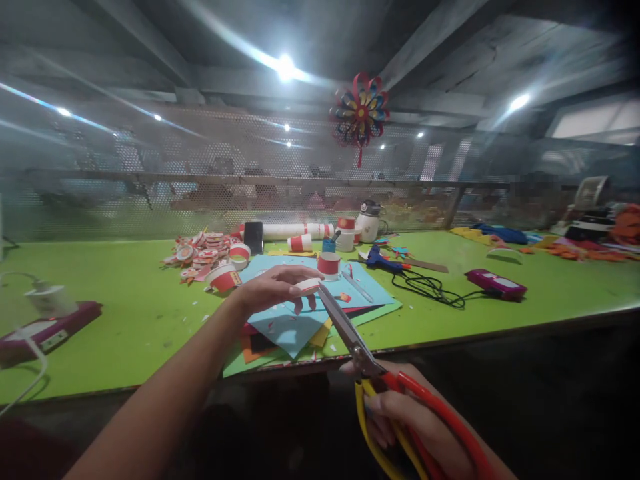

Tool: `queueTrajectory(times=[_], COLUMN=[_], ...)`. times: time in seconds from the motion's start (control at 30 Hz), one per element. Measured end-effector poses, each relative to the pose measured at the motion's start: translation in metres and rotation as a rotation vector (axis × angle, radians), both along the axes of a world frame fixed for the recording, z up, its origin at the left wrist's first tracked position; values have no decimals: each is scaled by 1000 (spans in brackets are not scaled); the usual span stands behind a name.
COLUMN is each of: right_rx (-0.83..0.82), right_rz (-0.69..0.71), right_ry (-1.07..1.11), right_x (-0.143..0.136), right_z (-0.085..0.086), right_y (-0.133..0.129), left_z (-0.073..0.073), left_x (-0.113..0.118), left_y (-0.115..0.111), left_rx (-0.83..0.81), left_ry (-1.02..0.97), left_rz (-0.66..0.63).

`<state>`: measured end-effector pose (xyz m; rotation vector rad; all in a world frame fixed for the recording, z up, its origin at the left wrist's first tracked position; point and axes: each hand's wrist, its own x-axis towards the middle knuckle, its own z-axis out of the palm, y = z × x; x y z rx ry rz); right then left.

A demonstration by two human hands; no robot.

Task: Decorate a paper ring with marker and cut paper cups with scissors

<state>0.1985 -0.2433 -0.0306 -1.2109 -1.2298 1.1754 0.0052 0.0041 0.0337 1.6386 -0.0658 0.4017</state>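
Between the thumb and fingers of my left hand (273, 288) is a small white disc with a reddish edge, a paper cup bottom (307, 287). My right hand (400, 407) grips large scissors (357, 357) by their red and yellow handles. The blades look closed or nearly so, and their tips touch or almost touch the disc's edge. Light blue paper sheets (295, 330) lie beneath my left hand. Just behind the disc stands a cut red and white paper cup (329, 265). A clear-handled knife or stick (357, 287) rests on the paper.
At the left are a heap of cut cup pieces (203, 252) and a purple power strip (55, 330). A blue glue gun (383, 260) with a black cable lies to the right, near another purple power strip (496, 285). Stacked cups (297, 231) and a kettle (369, 221) are behind.
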Motion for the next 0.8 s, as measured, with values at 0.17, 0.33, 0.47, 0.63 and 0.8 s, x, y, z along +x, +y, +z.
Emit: queueTrajectory(times=[0.17,0.33,0.47,0.63,0.8], right_rx=[-8,-20,-11,21,-16], right_rz=[-23,-22,-69,-84,-101], right_ry=[-16,-13,-69,-141,-157], right_x=[-4,-13,-15,-17,-19], right_z=[12,25,26,25,29], right_y=[-5,-4,-3,-6,-6], left_z=[0,1,0,0,0], left_x=[0,0,0,1,1], left_y=[0,-1,-1,0,-1], left_rx=[3,6,6,9,5], left_ry=[15,26,25,24,25], left_rz=[-2,-2,-2,-5,-1])
